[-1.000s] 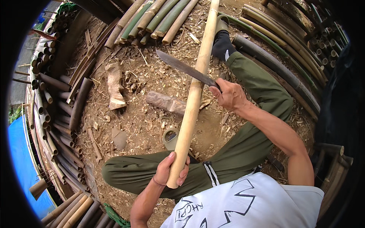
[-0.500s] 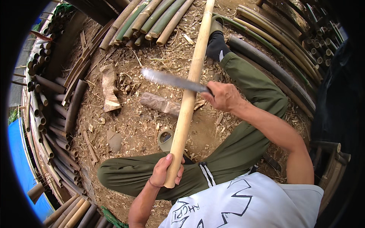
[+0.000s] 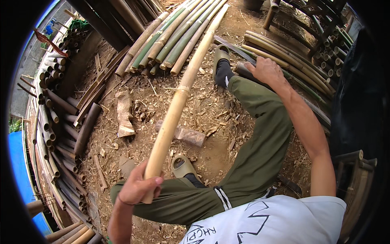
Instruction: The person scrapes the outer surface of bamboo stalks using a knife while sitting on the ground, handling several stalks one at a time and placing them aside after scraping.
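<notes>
A long peeled, pale yellow bamboo pole point(image 3: 172, 112) slants from my lap toward the far middle. My left hand point(image 3: 140, 185) is wrapped round its near end, above my left thigh. My right hand point(image 3: 267, 73) grips a machete, out over my right foot and apart from the pole. The machete blade point(image 3: 235, 49) points to the far left; its handle is mostly hidden in my fist. Under the pole a short wooden block point(image 3: 190, 136) lies on the ground, partly covered by it.
Green and tan bamboo poles point(image 3: 174, 46) lie far ahead. More poles point(image 3: 288, 59) lie at the right, with dark bamboo pieces point(image 3: 86, 128) stacked at the left. A notched log point(image 3: 124, 114) rests among wood chips. My sandalled feet point(image 3: 223, 69) are near the block and the right-hand poles.
The machete has swung from across the pole out to the far right. My left hand has shifted left with the pole's near end, and the view has tilted further ahead.
</notes>
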Tool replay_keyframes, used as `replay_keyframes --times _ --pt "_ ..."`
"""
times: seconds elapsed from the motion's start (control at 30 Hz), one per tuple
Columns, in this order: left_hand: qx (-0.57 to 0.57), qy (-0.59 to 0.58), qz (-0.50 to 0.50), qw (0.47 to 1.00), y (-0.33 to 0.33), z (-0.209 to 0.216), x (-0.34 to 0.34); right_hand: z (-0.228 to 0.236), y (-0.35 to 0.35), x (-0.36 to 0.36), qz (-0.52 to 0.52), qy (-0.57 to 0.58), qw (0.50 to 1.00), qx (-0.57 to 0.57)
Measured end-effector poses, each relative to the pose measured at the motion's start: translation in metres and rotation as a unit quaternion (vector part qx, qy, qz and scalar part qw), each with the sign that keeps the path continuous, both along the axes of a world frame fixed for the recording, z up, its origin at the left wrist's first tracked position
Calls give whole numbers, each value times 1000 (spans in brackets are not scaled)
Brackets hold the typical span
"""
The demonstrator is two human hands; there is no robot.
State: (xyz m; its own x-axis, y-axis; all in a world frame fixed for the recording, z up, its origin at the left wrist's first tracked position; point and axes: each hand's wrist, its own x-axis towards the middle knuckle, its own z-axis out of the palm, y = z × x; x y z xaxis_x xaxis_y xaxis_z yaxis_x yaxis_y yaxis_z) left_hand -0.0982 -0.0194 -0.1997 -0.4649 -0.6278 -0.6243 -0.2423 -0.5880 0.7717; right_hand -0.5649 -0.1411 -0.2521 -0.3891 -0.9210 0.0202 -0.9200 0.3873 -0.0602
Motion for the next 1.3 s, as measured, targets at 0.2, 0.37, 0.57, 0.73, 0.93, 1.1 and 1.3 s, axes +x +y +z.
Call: replay_keyframes --times 0.2,0.37,0.57,0.73,0.93,1.1,1.3 --pt "-226 -278 -99 928 -81 93 44 28 -30 -10 106 81 983 124" --pt "-369 -485 -138 781 -91 60 85 -52 -91 57 141 -106 971 163" --pt "-413 -526 -89 738 -66 -97 145 -124 -148 62 140 -162 976 31" --pt "-382 -421 -43 822 -93 -157 125 -129 -203 55 166 -138 976 14" --pt "-378 -400 -32 834 -282 -161 19 -124 -262 22 40 -240 970 -1" --pt "-535 -405 -36 741 -413 -224 -39 -154 -171 18 20 -345 939 -1" --pt "-725 -481 -67 489 -510 -277 -146 -208 50 -20 21 -285 956 69"
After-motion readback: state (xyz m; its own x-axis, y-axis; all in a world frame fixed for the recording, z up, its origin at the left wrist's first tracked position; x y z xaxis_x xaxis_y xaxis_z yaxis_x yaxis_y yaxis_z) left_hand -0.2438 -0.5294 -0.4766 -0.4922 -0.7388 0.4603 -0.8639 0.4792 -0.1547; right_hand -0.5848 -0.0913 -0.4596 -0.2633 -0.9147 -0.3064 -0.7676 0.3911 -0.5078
